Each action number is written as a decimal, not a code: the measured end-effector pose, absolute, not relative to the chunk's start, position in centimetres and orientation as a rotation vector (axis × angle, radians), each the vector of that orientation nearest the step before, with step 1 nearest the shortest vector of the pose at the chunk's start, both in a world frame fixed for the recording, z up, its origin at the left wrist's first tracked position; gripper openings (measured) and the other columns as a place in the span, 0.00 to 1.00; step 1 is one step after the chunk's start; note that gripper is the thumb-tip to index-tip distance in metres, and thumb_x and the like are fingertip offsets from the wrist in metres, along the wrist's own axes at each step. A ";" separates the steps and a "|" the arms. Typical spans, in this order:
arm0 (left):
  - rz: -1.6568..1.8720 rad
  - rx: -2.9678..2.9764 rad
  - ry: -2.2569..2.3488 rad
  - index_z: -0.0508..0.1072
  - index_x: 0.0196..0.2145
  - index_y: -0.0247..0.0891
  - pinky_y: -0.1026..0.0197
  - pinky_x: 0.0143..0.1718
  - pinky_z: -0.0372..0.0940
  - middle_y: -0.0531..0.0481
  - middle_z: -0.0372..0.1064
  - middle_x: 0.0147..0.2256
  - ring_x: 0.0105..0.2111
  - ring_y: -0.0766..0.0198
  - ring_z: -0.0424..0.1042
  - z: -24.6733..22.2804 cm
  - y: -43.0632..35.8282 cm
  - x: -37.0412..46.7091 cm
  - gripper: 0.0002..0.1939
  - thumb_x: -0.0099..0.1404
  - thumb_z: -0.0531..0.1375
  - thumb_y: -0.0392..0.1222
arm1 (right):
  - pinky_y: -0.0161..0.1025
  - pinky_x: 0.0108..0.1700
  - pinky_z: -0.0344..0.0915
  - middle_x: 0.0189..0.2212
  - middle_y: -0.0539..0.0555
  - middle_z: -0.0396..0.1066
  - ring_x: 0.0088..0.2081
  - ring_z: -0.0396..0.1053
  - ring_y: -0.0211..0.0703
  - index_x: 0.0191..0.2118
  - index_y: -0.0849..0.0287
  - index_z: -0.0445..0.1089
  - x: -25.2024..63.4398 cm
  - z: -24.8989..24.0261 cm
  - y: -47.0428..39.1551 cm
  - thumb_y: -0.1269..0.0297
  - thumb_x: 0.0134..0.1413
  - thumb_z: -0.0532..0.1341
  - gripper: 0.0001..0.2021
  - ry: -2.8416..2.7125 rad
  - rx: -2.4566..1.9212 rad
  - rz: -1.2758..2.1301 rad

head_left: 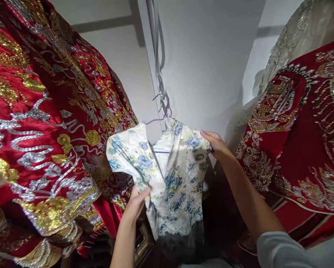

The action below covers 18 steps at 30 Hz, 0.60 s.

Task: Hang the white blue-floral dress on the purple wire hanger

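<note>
A white dress (pixel 178 178) with blue and yellow flowers, short sleeves and an open front neckline hangs in front of me. It is on a thin purple hanger (pixel 156 120), whose hook is up by a white ring on the wall. My left hand (pixel 137 203) pinches the dress at its left side, below the sleeve, with the thumb on the front. At the right sleeve's edge, my right hand (pixel 216 144) grips the cloth, its fingers partly hidden behind. The lower part of the dress fades into dark shadow.
Red garments with gold and silver embroidery (pixel 52 123) hang close on the left. On the right hangs another red beaded garment (pixel 298 149), with a pale sheer gown (pixel 284 44) behind it. A white hanging strip (pixel 156 48) runs down the grey wall (pixel 206 56).
</note>
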<state>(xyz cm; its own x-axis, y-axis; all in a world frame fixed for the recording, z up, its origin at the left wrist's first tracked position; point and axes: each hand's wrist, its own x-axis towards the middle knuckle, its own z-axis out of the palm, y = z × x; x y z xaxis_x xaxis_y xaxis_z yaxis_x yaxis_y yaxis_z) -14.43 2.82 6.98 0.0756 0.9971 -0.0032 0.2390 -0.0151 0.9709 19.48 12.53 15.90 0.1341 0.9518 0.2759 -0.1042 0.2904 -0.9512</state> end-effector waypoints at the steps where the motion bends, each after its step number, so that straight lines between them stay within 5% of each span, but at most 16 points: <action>1: 1.060 1.375 1.318 0.69 0.58 0.43 0.42 0.63 0.61 0.41 0.76 0.49 0.58 0.43 0.69 6.5 2.3 -14.1 0.38 0.54 0.66 0.62 | 0.41 0.31 0.66 0.20 0.52 0.69 0.30 0.71 0.49 0.25 0.56 0.69 19.7 15.0 12.3 0.39 0.44 0.68 0.23 -1.163 -0.994 0.888; 6: 1.243 1.126 1.286 0.67 0.61 0.43 0.47 0.68 0.53 0.41 0.73 0.55 0.64 0.47 0.63 3.6 1.0 -11.8 0.41 0.52 0.71 0.56 | 0.38 0.30 0.58 0.20 0.48 0.57 0.27 0.60 0.41 0.22 0.56 0.61 21.0 11.0 12.3 0.43 0.55 0.60 0.22 -1.059 -1.116 0.460; 11: 1.282 1.045 1.314 0.67 0.62 0.40 0.47 0.68 0.52 0.39 0.69 0.59 0.65 0.46 0.61 2.6 0.6 -9.7 0.41 0.54 0.71 0.55 | 0.38 0.34 0.61 0.32 0.51 0.65 0.33 0.63 0.43 0.36 0.57 0.66 17.3 8.1 10.2 0.51 0.53 0.61 0.14 -0.621 -1.125 0.226; 16: 1.323 1.060 1.327 0.72 0.58 0.37 0.45 0.68 0.50 0.37 0.70 0.57 0.65 0.44 0.61 2.1 0.7 -8.0 0.37 0.54 0.71 0.55 | 0.37 0.28 0.56 0.22 0.47 0.59 0.24 0.58 0.39 0.29 0.54 0.59 10.0 4.6 5.4 0.48 0.63 0.55 0.17 -1.303 -1.025 1.016; 18: 1.304 1.133 1.326 0.73 0.57 0.37 0.45 0.68 0.50 0.37 0.71 0.57 0.65 0.44 0.61 2.0 0.9 -7.8 0.36 0.54 0.70 0.55 | 0.37 0.28 0.53 0.21 0.46 0.55 0.24 0.56 0.39 0.27 0.54 0.55 8.5 4.1 4.4 0.49 0.65 0.54 0.19 -1.488 -1.037 1.088</action>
<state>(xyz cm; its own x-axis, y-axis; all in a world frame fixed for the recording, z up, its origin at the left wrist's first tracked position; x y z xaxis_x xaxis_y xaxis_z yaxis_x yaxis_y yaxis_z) -7.78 0.92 1.96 -0.1454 0.9893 -0.0109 0.0053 0.0118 0.9999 8.48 4.40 4.07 -0.1524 0.9637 0.2190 0.0835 0.2334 -0.9688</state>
